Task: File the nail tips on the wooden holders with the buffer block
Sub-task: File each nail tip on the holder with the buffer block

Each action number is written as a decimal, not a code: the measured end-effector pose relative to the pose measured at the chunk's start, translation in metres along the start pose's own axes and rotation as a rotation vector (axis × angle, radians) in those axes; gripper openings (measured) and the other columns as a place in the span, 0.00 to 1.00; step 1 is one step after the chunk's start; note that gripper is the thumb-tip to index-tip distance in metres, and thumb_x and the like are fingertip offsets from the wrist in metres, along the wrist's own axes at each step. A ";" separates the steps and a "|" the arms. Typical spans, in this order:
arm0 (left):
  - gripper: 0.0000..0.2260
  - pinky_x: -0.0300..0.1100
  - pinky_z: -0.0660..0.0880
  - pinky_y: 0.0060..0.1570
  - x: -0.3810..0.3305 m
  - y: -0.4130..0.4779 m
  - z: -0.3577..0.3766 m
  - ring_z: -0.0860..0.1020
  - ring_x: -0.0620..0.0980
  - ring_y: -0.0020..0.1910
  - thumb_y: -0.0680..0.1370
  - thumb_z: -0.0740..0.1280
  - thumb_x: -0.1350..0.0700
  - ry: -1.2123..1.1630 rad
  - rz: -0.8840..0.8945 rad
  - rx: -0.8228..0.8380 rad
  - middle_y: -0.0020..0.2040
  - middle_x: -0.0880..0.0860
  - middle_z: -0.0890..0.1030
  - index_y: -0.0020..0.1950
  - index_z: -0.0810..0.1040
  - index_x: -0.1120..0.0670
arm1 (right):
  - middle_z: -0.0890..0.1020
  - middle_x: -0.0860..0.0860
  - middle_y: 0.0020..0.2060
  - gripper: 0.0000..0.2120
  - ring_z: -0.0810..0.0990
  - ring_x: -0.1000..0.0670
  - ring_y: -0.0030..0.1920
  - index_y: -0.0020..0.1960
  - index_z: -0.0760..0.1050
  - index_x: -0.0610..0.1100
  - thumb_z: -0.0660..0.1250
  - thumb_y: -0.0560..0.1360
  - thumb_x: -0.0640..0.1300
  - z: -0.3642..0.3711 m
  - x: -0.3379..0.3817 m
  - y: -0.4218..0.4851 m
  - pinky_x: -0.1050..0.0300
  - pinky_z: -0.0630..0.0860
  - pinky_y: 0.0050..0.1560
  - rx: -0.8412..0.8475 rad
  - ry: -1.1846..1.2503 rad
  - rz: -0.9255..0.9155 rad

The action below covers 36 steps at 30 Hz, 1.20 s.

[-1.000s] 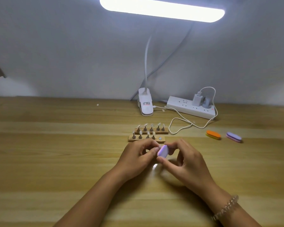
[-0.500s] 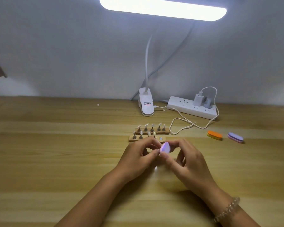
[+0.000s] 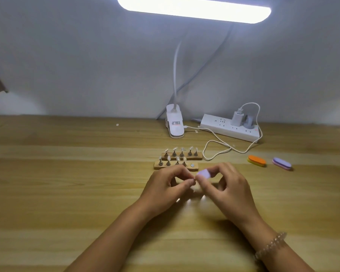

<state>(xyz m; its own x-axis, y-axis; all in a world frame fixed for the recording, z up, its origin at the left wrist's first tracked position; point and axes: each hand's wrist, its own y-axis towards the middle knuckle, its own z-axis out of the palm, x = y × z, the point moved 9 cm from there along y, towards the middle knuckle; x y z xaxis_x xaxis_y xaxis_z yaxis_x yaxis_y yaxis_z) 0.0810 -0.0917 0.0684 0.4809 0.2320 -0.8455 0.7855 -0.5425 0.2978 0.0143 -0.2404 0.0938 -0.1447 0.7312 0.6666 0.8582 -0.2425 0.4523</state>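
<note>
Your right hand (image 3: 230, 191) grips the lilac buffer block (image 3: 204, 172) between thumb and curled fingers, just in front of the near holder (image 3: 157, 165), block face turned toward the left hand so it can rub. Your left hand (image 3: 165, 185) is curled, thumb and forefinger pinched on something tiny at the block's edge. It's too small to see for sure, but I judge it a nail tip (image 3: 194, 179) taken off the near holder, since one round spot (image 3: 192, 165) at that holder's right end stands bare. Pinching it close probably steadies it against the strokes. Four tips remain standing on the near holder; the far holder (image 3: 198, 156), just behind it, carries five. Orange buffer (image 3: 257, 160) and purple buffer (image 3: 282, 163) lie well right of the near holder, spare. Filing step underway, most tips to go.
</note>
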 end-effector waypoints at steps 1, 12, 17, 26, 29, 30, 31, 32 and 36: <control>0.04 0.36 0.69 0.30 0.000 0.000 0.000 0.73 0.41 0.25 0.78 0.70 0.55 -0.024 -0.006 0.000 0.42 0.42 0.84 0.46 0.82 0.46 | 0.77 0.58 0.43 0.10 0.74 0.53 0.32 0.45 0.76 0.52 0.70 0.70 0.57 -0.007 -0.007 0.001 0.56 0.73 0.38 -0.053 0.034 0.051; 0.07 0.36 0.71 0.31 -0.001 0.001 0.001 0.75 0.35 0.30 0.80 0.67 0.59 -0.010 -0.001 0.022 0.39 0.43 0.83 0.48 0.83 0.48 | 0.75 0.60 0.46 0.16 0.73 0.55 0.29 0.53 0.76 0.53 0.70 0.70 0.59 0.001 0.019 -0.007 0.51 0.76 0.33 0.026 -0.103 -0.110; 0.07 0.37 0.71 0.32 -0.001 0.001 0.001 0.74 0.35 0.30 0.80 0.67 0.59 0.003 -0.009 0.028 0.40 0.43 0.82 0.49 0.83 0.50 | 0.76 0.61 0.45 0.17 0.73 0.55 0.29 0.52 0.76 0.54 0.69 0.69 0.63 0.001 0.018 -0.008 0.55 0.74 0.32 0.021 -0.103 -0.106; 0.06 0.44 0.72 0.32 0.000 0.001 0.000 0.77 0.41 0.35 0.81 0.66 0.59 -0.007 -0.047 0.024 0.39 0.43 0.82 0.49 0.82 0.51 | 0.77 0.61 0.45 0.14 0.70 0.64 0.32 0.52 0.77 0.55 0.72 0.70 0.59 0.004 0.009 -0.005 0.59 0.72 0.35 0.035 -0.141 -0.056; 0.06 0.47 0.73 0.33 0.000 0.001 0.001 0.75 0.42 0.34 0.81 0.66 0.58 0.024 -0.042 0.031 0.39 0.42 0.81 0.49 0.82 0.50 | 0.77 0.62 0.46 0.14 0.72 0.60 0.32 0.54 0.78 0.55 0.71 0.72 0.59 0.008 0.012 -0.006 0.61 0.72 0.36 0.084 -0.100 -0.081; 0.06 0.45 0.73 0.34 -0.001 0.001 0.001 0.76 0.42 0.35 0.81 0.65 0.57 0.033 -0.034 0.038 0.40 0.42 0.81 0.49 0.82 0.49 | 0.78 0.62 0.46 0.14 0.73 0.60 0.32 0.54 0.78 0.55 0.70 0.72 0.60 0.006 0.009 -0.005 0.61 0.71 0.37 0.067 -0.082 -0.054; 0.06 0.45 0.73 0.35 -0.003 0.000 0.002 0.77 0.43 0.36 0.82 0.65 0.56 0.048 -0.022 0.045 0.41 0.42 0.82 0.49 0.81 0.49 | 0.78 0.62 0.47 0.14 0.73 0.60 0.33 0.54 0.78 0.55 0.69 0.73 0.61 0.005 0.008 -0.005 0.60 0.71 0.38 0.057 -0.078 -0.038; 0.06 0.47 0.73 0.36 -0.004 0.000 0.003 0.77 0.45 0.37 0.81 0.64 0.54 0.063 -0.010 0.050 0.41 0.43 0.82 0.49 0.81 0.48 | 0.77 0.62 0.48 0.15 0.73 0.60 0.33 0.56 0.78 0.55 0.67 0.74 0.62 0.006 0.009 -0.005 0.60 0.72 0.37 0.063 -0.089 -0.056; 0.07 0.50 0.74 0.38 -0.004 -0.001 0.004 0.77 0.48 0.38 0.79 0.62 0.50 0.062 -0.004 0.049 0.41 0.43 0.81 0.49 0.80 0.46 | 0.76 0.62 0.50 0.18 0.74 0.58 0.31 0.60 0.76 0.56 0.62 0.76 0.64 0.009 0.021 -0.009 0.56 0.76 0.35 0.098 -0.102 -0.131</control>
<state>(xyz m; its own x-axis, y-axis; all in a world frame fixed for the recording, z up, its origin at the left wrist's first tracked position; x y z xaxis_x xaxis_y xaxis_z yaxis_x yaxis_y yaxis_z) 0.0769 -0.0950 0.0693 0.5020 0.2833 -0.8172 0.7684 -0.5797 0.2710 0.0086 -0.2172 0.0981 -0.2114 0.8147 0.5400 0.8801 -0.0816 0.4676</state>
